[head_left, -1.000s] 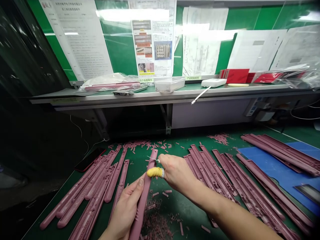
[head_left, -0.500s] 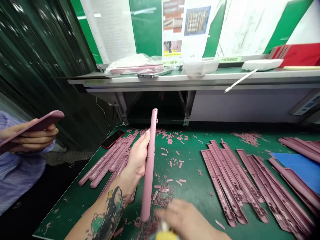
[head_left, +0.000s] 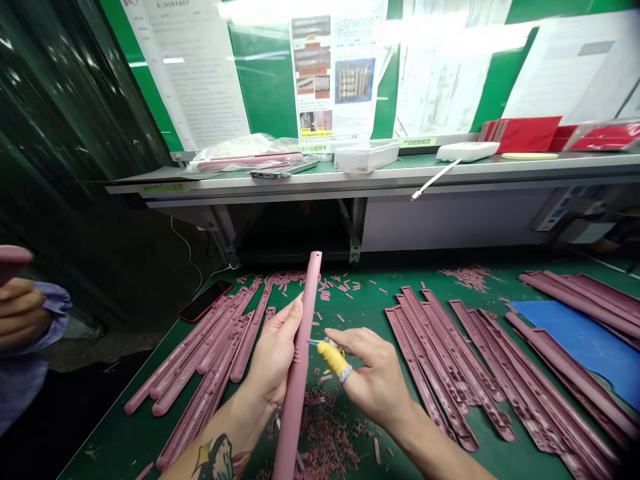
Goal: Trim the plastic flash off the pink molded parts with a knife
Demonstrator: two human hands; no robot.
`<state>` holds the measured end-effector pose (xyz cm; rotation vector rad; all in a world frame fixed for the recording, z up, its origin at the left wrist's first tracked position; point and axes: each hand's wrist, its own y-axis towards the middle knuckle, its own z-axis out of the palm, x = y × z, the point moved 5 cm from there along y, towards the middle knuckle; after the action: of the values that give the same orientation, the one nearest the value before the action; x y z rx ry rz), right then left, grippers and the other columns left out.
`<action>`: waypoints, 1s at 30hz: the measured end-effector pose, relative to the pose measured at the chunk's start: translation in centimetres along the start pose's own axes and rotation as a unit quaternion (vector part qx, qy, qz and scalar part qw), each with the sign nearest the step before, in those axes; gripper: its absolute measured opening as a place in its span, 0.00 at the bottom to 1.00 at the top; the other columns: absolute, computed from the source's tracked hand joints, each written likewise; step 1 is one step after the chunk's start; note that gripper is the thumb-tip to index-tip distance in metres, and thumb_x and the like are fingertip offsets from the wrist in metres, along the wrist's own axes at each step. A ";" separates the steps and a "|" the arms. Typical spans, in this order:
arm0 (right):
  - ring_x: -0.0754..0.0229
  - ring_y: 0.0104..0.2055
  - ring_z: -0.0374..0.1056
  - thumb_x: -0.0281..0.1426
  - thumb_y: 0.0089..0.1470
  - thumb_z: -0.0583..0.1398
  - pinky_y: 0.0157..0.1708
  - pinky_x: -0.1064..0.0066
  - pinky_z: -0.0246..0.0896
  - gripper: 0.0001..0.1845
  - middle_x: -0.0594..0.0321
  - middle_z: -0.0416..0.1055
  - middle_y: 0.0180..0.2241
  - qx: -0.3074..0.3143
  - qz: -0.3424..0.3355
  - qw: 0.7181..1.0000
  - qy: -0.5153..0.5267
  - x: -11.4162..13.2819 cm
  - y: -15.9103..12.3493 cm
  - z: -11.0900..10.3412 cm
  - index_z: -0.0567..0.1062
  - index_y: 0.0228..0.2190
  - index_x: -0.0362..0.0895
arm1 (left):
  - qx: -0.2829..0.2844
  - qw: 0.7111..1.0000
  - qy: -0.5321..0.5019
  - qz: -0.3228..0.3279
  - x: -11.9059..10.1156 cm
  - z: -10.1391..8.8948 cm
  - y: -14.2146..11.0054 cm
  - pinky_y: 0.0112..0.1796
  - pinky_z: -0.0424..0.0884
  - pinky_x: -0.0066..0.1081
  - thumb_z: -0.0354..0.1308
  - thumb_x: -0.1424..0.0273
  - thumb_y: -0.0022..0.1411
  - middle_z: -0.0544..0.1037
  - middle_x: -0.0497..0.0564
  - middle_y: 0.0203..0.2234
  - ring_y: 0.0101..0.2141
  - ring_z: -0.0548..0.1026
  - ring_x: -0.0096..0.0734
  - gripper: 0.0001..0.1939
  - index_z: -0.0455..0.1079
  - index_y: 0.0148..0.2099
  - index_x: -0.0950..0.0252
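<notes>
A long pink plastic strip [head_left: 299,387] stands tilted in front of me, with my left hand [head_left: 277,350] wrapped around its left side. My right hand [head_left: 373,373], a yellow finger cover [head_left: 332,358] on its thumb, pinches a small blade [head_left: 314,342]. The blade's tip is at the strip's right edge, near some small notches; whether it touches is too fine to tell. Most of its handle is hidden in my fingers. Below my hands lies a heap of pink shavings [head_left: 330,433].
Several pink strips lie left [head_left: 200,360] and right [head_left: 430,360] on the green table [head_left: 365,307]. A phone [head_left: 206,301] is at the left edge, a blue sheet [head_left: 575,340] far right. A co-worker's hand [head_left: 23,313] holds a pink piece. A shelf [head_left: 380,183] spans the back.
My right hand has risen from the table's front to the strip, its blade now showing. The strip has come lower in view. The co-worker's hand has shifted left in view as the camera turned right.
</notes>
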<state>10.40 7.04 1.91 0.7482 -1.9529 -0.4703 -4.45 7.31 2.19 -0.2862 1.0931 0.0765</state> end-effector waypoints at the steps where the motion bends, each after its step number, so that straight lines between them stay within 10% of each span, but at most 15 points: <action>1: 0.58 0.33 0.71 0.29 0.54 0.60 0.35 0.67 0.65 0.13 0.58 0.78 0.34 -0.012 -0.002 1.000 -0.004 -0.2 0.3 -0.4 0.78 0.42 0.43 | 0.002 1.000 0.009 -0.008 0.1 0.2 -0.3 0.21 0.64 0.19 0.64 0.62 0.56 0.71 0.43 0.17 0.16 0.62 0.17 0.20 0.74 0.50 0.64; 13: 0.61 0.37 0.71 0.26 0.55 0.56 0.37 0.71 0.65 0.17 0.60 0.75 0.39 -0.221 0.046 0.974 0.000 -2.7 5.8 -7.9 0.75 0.46 0.45 | 0.082 0.994 0.007 -0.072 1.5 2.0 -3.9 0.16 0.58 0.19 0.63 0.58 0.56 0.65 0.41 0.17 0.16 0.59 0.18 0.27 0.69 0.57 0.58; 20: 0.62 0.32 0.68 0.33 0.60 0.54 0.31 0.74 0.60 0.10 0.63 0.73 0.32 0.024 0.042 0.999 0.011 -2.4 3.9 -3.9 0.72 0.41 0.45 | 0.072 0.994 0.039 -0.076 2.3 0.0 -2.4 0.15 0.62 0.19 0.62 0.60 0.56 0.67 0.44 0.24 0.17 0.62 0.17 0.26 0.67 0.55 0.65; 26: 0.60 0.31 0.66 0.44 0.57 0.58 0.28 0.73 0.51 0.15 0.62 0.72 0.30 0.071 0.005 0.981 -0.182 -1.6 4.9 -1.9 0.71 0.35 0.44 | 0.055 0.994 0.064 -0.071 3.4 -0.1 -2.1 0.11 0.60 0.18 0.65 0.58 0.53 0.72 0.44 0.24 0.12 0.63 0.17 0.33 0.63 0.59 0.58; 30: 0.63 0.27 0.61 0.44 0.57 0.58 0.23 0.72 0.42 0.17 0.65 0.67 0.26 0.094 -0.009 0.953 -0.287 -1.8 5.5 -1.9 0.66 0.27 0.44 | 0.040 0.997 -0.003 -0.068 3.4 0.0 -2.3 0.26 0.71 0.17 0.69 0.65 0.50 0.76 0.46 0.26 0.22 0.72 0.18 0.25 0.73 0.51 0.62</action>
<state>11.03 12.31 4.92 0.8084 -2.5636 -0.5627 -2.43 4.78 -0.42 -0.2869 1.0660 -0.0873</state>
